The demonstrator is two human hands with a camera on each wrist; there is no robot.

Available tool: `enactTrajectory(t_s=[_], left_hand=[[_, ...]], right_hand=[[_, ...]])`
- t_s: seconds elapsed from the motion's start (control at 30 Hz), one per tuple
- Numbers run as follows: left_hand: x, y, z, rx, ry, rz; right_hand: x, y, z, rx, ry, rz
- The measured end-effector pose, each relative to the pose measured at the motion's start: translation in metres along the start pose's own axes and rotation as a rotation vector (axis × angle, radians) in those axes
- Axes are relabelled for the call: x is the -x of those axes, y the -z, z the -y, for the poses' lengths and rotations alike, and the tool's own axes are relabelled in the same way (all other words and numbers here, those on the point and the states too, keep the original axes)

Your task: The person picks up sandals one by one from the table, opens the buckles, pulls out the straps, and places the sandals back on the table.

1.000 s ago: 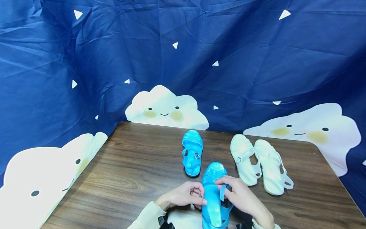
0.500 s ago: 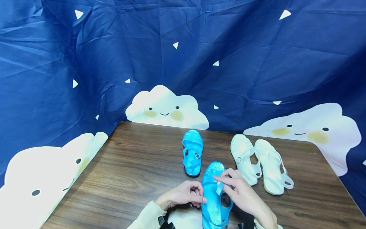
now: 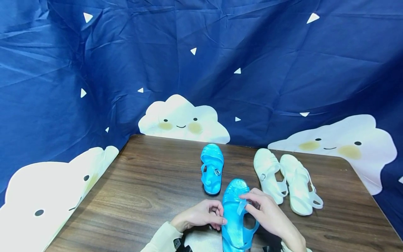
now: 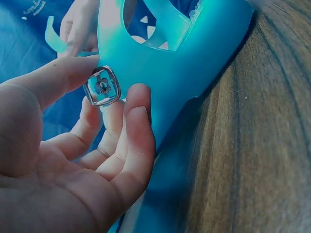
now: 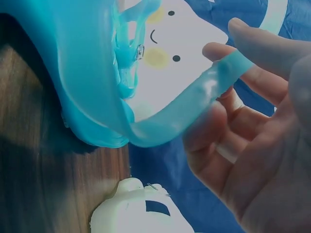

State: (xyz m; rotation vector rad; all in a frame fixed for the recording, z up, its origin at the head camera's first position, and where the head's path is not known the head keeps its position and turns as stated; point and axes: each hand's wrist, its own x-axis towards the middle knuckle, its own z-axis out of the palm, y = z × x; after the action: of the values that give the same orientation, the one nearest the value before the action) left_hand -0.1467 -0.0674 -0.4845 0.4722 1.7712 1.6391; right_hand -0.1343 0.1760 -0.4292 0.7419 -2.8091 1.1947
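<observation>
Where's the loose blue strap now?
In the right wrist view, the strap curves rightward from the nearer blue sandal to the right hand, which holds it.

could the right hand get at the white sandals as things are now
Probably yes: the white sandals lie close to the right hand, with nothing seen between. It holds the blue strap, though, so would likely have to let go first.
</observation>
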Motion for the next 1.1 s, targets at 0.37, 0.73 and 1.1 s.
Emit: enactTrajectory(t_s=[0.37,0.73,1.1], left_hand=[[0.000,-0.001,0.001,0.030,0.058,0.006],[0.000,-0.001,0.003,0.028,0.098,-0.012],[0.000,-0.002,0.002,0.048,0.104,-0.019]], right_hand=[[-0.003,-0.008,-0.006,-0.004,0.014,0.124],[-0.009,-0.019,-0.008,-0.030,0.060,0.211],[-0.010,-0.024,-0.006,-0.030,0.048,0.262]])
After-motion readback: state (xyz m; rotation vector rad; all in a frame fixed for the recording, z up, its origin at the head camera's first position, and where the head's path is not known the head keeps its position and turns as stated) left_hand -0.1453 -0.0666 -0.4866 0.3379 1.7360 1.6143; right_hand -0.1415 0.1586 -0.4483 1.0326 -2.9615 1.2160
